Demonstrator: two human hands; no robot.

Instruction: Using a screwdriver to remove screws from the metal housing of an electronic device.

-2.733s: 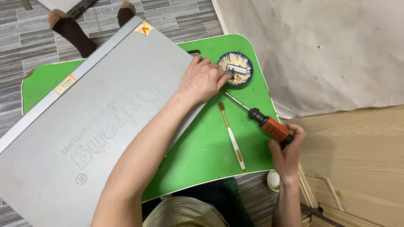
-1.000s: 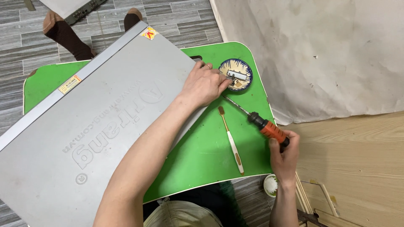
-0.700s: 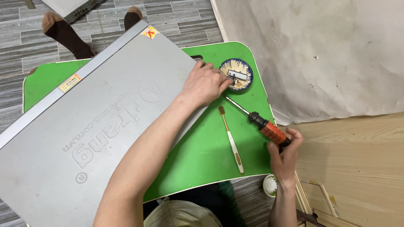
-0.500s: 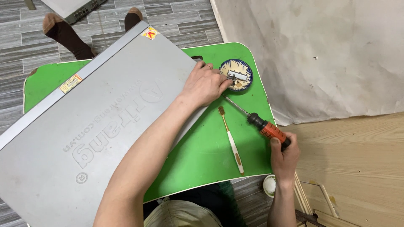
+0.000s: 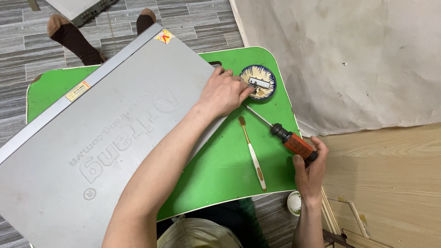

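A large grey metal case [image 5: 105,133] lies slantwise across a small green table [image 5: 220,160]. My left hand [image 5: 223,92] rests at the case's right corner, fingertips reaching into a small blue-rimmed dish [image 5: 258,81] that holds small metal parts. My right hand [image 5: 310,167] grips the orange and black handle of a screwdriver [image 5: 287,138]. Its shaft points up-left toward the corner under my left hand. A toothbrush [image 5: 251,154] lies on the table between my two arms.
A person's feet in brown socks [image 5: 69,34] stand beyond the table on grey tile. A white cloth [image 5: 349,55] hangs on the right above wood flooring. A small white cap [image 5: 294,203] lies below the table edge.
My left fingers have reached further into the dish. My right hand has shifted slightly on the screwdriver handle, which stays in about the same place.
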